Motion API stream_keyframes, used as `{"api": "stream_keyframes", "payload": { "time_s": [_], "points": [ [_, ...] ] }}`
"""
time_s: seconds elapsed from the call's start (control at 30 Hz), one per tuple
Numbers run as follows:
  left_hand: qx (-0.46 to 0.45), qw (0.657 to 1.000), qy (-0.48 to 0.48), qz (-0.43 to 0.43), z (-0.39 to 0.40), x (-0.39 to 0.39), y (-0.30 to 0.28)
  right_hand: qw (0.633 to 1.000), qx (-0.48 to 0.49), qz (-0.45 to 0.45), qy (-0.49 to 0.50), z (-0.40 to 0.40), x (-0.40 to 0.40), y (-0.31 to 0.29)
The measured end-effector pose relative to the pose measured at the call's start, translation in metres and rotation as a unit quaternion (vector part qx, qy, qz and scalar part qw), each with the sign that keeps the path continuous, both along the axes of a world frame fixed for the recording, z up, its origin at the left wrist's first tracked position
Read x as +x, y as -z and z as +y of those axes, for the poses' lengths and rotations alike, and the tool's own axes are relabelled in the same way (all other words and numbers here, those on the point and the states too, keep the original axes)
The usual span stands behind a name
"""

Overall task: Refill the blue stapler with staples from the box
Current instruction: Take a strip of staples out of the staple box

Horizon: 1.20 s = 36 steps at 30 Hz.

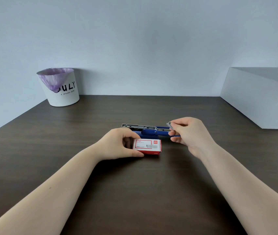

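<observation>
Dark wood-grain desk (134,192), person reaching in with both bare forearms. Blue stapler (149,132) lies flat mid-desk, swung open: metal staple channel (139,125) runs left along the far side, blue body and arm run right and pass behind the right hand. Staple box (147,147), white top with red border and red sides, sits on the desk just in front of the stapler, long side toward the person, touching or nearly touching the stapler's blue body, can't tell which. Left hand (117,144) is closed around the left end of the box, thumb on the near edge, fingers curled over the far top edge, box resting on the desk. Right hand (188,133) is pinching a short silver strip of staples (170,125) between thumb and fingertips, strip held above the right part of the stapler, tilted, clear of the channel. Other fingers of that hand are curled in, lower ones hang just over the blue arm; contact there not readable. Whether the box is open at the end under the left hand is hidden. Back left corner of the desk: white bucket-style bin (63,95) with purple liner (54,78), black lettering, against the wall. Right edge: pale grey slab (260,99), well apart from the work
</observation>
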<state>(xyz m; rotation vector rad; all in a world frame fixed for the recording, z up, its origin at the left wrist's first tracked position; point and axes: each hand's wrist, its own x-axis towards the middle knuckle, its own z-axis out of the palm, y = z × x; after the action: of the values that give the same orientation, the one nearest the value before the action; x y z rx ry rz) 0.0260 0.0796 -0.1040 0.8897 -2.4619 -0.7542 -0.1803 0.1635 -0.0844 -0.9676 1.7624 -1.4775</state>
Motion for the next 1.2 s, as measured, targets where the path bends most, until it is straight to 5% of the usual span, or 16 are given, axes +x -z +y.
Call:
{"api": "stream_keyframes", "payload": {
  "time_s": [0.4, 0.7, 1.2],
  "points": [
    [-0.009, 1.000, -0.002, -0.010, 0.000, 0.000, 0.000, 0.980, -0.007, -0.201, -0.011, 0.001, 0.007, -0.004],
    [-0.015, 1.000, 0.002, -0.015, 0.002, 0.000, -0.002, 0.917, -0.059, -0.393, -0.034, 0.007, 0.008, -0.009],
    [-0.012, 1.000, 0.010, -0.010, -0.002, 0.002, 0.004, 0.973, -0.059, -0.224, -0.017, -0.023, 0.021, -0.011]
  ]
}}
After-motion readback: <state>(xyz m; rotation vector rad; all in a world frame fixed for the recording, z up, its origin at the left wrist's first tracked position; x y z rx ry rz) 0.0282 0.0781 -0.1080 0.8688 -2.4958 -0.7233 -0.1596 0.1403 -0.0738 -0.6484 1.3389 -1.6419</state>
